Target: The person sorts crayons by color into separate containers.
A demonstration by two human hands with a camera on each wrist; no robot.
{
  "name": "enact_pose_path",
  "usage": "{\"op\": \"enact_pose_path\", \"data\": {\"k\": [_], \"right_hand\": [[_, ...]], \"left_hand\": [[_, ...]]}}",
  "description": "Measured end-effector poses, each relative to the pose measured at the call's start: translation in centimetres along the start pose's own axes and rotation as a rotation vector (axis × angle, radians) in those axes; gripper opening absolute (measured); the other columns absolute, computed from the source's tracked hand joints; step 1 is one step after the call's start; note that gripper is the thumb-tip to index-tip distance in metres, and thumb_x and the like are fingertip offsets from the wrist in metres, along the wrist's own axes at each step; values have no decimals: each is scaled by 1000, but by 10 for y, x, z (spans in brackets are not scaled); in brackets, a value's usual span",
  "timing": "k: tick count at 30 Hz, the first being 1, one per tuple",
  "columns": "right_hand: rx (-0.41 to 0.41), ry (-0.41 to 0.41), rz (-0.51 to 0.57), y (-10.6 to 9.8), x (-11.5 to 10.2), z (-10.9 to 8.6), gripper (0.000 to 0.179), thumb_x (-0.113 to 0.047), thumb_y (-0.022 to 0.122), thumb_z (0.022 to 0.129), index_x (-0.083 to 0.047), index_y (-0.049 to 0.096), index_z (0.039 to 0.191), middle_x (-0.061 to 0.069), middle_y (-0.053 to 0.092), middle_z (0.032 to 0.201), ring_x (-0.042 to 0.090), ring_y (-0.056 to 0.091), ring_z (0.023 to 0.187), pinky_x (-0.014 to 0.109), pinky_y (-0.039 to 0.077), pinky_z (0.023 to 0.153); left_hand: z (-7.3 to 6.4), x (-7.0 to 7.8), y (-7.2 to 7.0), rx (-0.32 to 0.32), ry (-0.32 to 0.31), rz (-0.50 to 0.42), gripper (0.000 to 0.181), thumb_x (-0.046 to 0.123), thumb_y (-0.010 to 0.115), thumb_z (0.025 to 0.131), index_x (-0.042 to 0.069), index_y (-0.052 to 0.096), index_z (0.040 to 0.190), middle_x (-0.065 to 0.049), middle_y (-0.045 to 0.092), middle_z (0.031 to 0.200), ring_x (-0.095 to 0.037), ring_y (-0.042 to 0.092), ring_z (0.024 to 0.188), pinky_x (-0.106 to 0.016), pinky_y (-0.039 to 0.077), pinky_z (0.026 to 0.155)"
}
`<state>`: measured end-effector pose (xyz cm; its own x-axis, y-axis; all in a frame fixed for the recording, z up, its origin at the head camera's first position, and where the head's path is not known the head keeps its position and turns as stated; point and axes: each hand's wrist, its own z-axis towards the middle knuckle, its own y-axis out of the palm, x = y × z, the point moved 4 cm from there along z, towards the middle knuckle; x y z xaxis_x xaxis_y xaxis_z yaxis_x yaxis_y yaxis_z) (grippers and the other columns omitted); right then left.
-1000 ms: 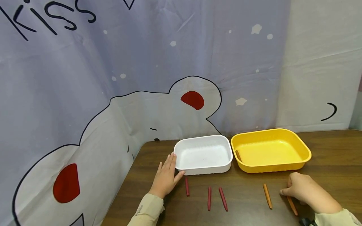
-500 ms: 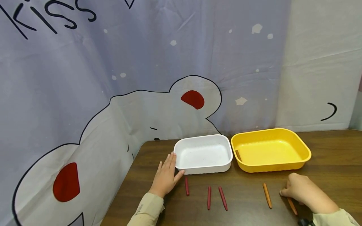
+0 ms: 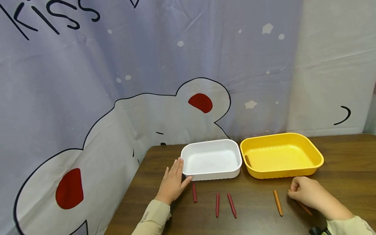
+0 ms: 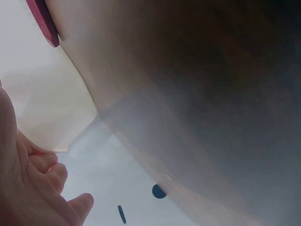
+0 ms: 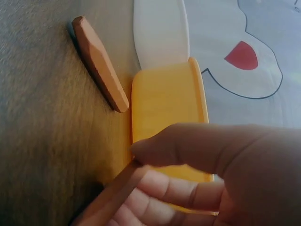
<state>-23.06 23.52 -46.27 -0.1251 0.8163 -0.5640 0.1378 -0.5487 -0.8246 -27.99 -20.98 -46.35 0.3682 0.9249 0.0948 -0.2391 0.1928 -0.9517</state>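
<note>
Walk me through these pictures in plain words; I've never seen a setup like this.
There is no machine here: a person works with two bare hands. The wide picture comes from a camera worn on the head, looking forward and down; the two close ones come from cameras on each wrist.

On the brown table stand a white tray and, to its right, a yellow tray with one brownish crayon inside, near its left end. Nearer the person lie three dark red crayons and one loose orange crayon.

The left hand touches the white tray's near left corner, fingers straight. The right hand pinches another orange crayon; whether that has fully left the table is hard to tell.
</note>
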Motion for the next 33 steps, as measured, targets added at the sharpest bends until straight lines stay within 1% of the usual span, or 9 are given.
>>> {"op": "enact_pose_path", "data": {"k": [4, 7, 9, 13, 17, 22, 26, 29, 33], "right_hand": [[-5, -15, 71, 0, -2, -1, 18, -15, 71, 88, -10, 56, 79, -2, 53, 62, 16, 53, 47, 31, 46, 59], [-11, -25, 129, -1, -3, 0, 17, -16, 71, 91, -8, 57, 83, -2, 56, 69, 14, 54, 51, 27, 45, 56], [-23, -40, 188, -1, -4, -1, 16, -14, 70, 93, -6, 58, 85, 0, 58, 69, 15, 55, 51, 27, 45, 54], [-71, -31, 313, -1, -4, 1, 14, -12, 64, 99, 0, 61, 93, 2, 65, 75, 14, 60, 60, 27, 52, 56], [-118, -12, 404, -2, -5, 3, 18, -11, 60, 102, 6, 63, 101, 5, 69, 82, 16, 66, 72, 30, 58, 61], [-189, -20, 551, -1, -6, 4, 26, -12, 56, 104, 14, 60, 108, 8, 71, 89, 22, 71, 79, 35, 61, 67], [-236, -43, 669, 0, -7, 3, 29, -11, 55, 105, 18, 56, 110, 11, 72, 92, 23, 72, 81, 38, 62, 70], [-266, -49, 749, 1, -7, 3, 28, -12, 55, 105, 15, 57, 110, 11, 72, 93, 22, 72, 82, 39, 62, 71], [-290, -60, 839, 3, -9, 5, 22, -12, 55, 105, 8, 61, 111, 10, 72, 95, 23, 72, 84, 41, 62, 73]], "left_hand": [[0, 1, 0, 1, -4, -8, 80, 52, 52, 102, -4, 32, 156, -20, 32, 161, -35, 30, 150, -64, 29, 114], [0, 1, 0, -4, -11, -7, 80, 52, 52, 103, -4, 31, 156, -20, 31, 162, -35, 29, 150, -63, 29, 115], [1, 0, 0, -8, -15, -5, 80, 52, 52, 102, -3, 30, 157, -19, 31, 162, -34, 29, 150, -63, 28, 115], [0, 0, 1, -9, -15, -3, 80, 52, 52, 102, -3, 30, 157, -19, 31, 162, -34, 29, 150, -63, 28, 115], [0, 0, 1, -17, -20, 1, 81, 53, 51, 102, -2, 29, 157, -18, 30, 163, -33, 28, 151, -62, 28, 116], [0, 0, 2, -25, -24, 7, 81, 54, 50, 102, -2, 29, 158, -18, 29, 163, -33, 28, 151, -62, 28, 116], [0, 0, 2, -32, -28, 8, 82, 55, 49, 102, -2, 28, 158, -17, 28, 164, -32, 27, 151, -62, 27, 117], [0, 1, 1, -35, -26, 10, 82, 55, 49, 103, -2, 28, 158, -18, 28, 164, -32, 27, 151, -62, 27, 117], [0, 2, 0, -24, -17, 3, 82, 53, 51, 102, -3, 29, 157, -19, 29, 163, -34, 29, 150, -63, 28, 115]]}}
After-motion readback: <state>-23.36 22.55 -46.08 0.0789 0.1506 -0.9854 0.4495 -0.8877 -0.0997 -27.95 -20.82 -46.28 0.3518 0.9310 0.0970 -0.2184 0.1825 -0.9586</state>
